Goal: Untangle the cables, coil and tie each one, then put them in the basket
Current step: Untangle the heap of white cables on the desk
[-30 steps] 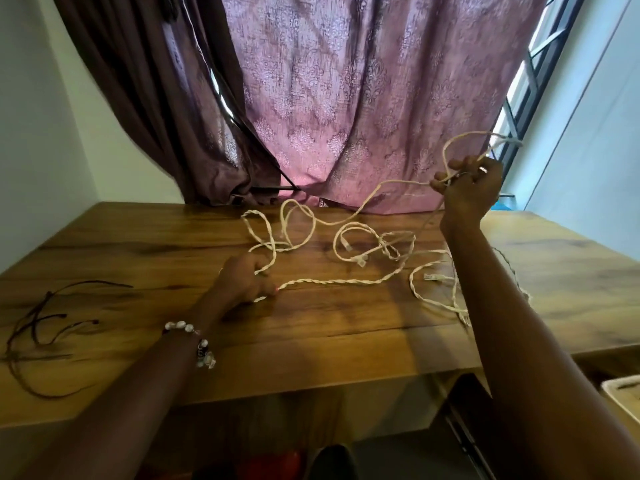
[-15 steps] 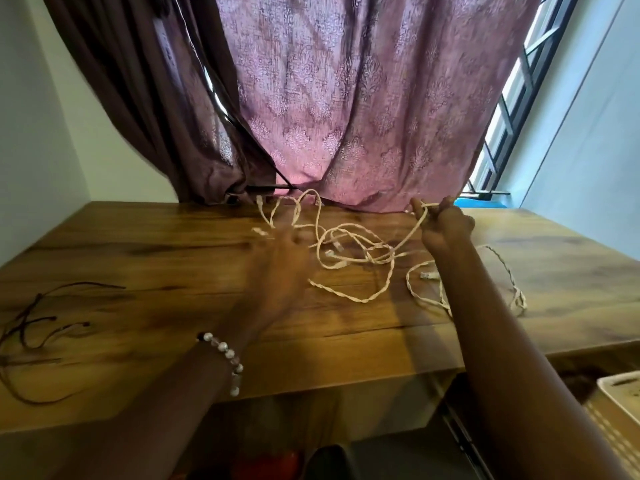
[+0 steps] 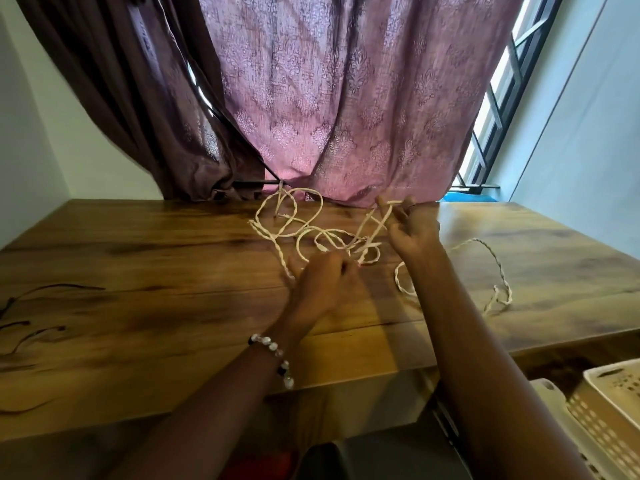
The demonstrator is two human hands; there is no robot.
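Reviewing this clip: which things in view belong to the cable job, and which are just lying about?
Job:
white cables, tangled on the table
left hand, on the tangle
right hand, pinching a strand
dark cable, table's left edge
basket, lower right

Lying about:
curtain
window bars
bracelet

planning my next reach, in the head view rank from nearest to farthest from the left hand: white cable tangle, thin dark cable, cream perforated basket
1. Tangled white twisted cable: at the left hand, table centre.
2. Thin dark cable: far left table edge.
3. Cream perforated plastic basket: lower right, below the table edge.
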